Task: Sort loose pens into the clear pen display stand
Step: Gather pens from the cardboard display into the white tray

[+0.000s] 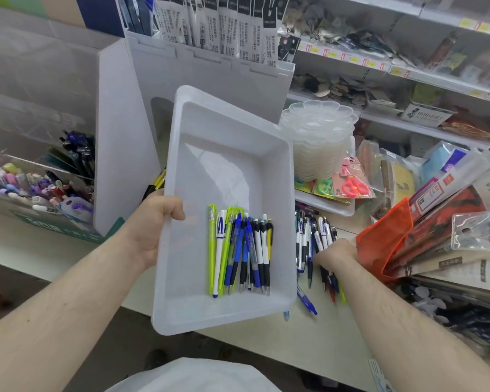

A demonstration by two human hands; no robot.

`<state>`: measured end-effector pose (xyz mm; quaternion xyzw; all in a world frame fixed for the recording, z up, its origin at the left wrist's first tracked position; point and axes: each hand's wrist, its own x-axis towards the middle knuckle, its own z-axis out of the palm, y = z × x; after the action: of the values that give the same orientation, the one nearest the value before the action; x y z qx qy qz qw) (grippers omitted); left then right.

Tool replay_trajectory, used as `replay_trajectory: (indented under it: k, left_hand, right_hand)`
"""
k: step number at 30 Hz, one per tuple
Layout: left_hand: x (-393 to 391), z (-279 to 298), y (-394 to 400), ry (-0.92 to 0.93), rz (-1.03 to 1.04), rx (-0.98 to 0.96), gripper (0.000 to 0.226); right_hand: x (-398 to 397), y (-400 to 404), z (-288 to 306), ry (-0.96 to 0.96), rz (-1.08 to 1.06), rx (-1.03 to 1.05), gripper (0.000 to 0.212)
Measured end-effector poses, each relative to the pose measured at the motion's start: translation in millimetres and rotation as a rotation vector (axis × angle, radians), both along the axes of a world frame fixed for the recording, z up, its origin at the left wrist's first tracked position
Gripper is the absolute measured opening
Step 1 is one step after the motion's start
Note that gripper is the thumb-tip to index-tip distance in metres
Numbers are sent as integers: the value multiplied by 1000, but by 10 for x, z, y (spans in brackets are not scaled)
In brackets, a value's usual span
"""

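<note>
I have the white tray up off the counter, my left hand gripping its rim at nine o'clock, thumb curled over the edge. A bunch of pens lies at the tray's low end, toward five o'clock. My right hand is down at three o'clock on the loose pens spread on the counter; its fingers face away, so I cannot tell whether they grasp any. The clear stand sits far off at nine o'clock. To do this well I'd keep the tray tilted toward me so nothing rolls out, and gather the pens aligned.
</note>
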<state>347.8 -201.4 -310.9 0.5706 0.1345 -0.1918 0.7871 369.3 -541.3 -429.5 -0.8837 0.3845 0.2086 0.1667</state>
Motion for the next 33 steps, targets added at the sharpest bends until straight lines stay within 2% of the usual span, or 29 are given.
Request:
replay_trajectory:
  k: [3, 5, 10, 15, 19, 21, 23, 28, 33]
  left_hand:
    - [-4, 9, -14, -1, -8, -19, 34]
    - [0, 11, -29, -5, -7, -37, 36]
    - [17, 14, -71, 0, 17, -48, 39]
    - [16, 8, -57, -14, -1, -28, 43]
    - [8, 19, -52, -14, -15, -26, 33]
    - [16, 12, -51, -3, -5, -27, 30]
    - [31, -4, -48, 20, 2, -29, 30]
    - [58, -40, -48, 45, -10, -33, 34]
    - [70, -79, -38, 38, -32, -45, 35]
  right_hand:
    - [-56, 26, -45, -33, -36, -7, 65]
    - [-107, 28, -94, -35, -41, -35, 68]
    - [-176, 35, -138, -117, -60, -62, 55]
    - [-221, 5, -102, -156, -126, -32, 51]
    - [-233, -50, -19, -234, -268, 147, 20]
    - [-257, -81, -9, -336, -364, 267, 16]
    - [-301, -111, -11, -381, -402, 301, 21]
    - [-408, -120, -17, -322, -415, 315, 40]
    - [-385, -97, 68, -506, -462, 348, 62]
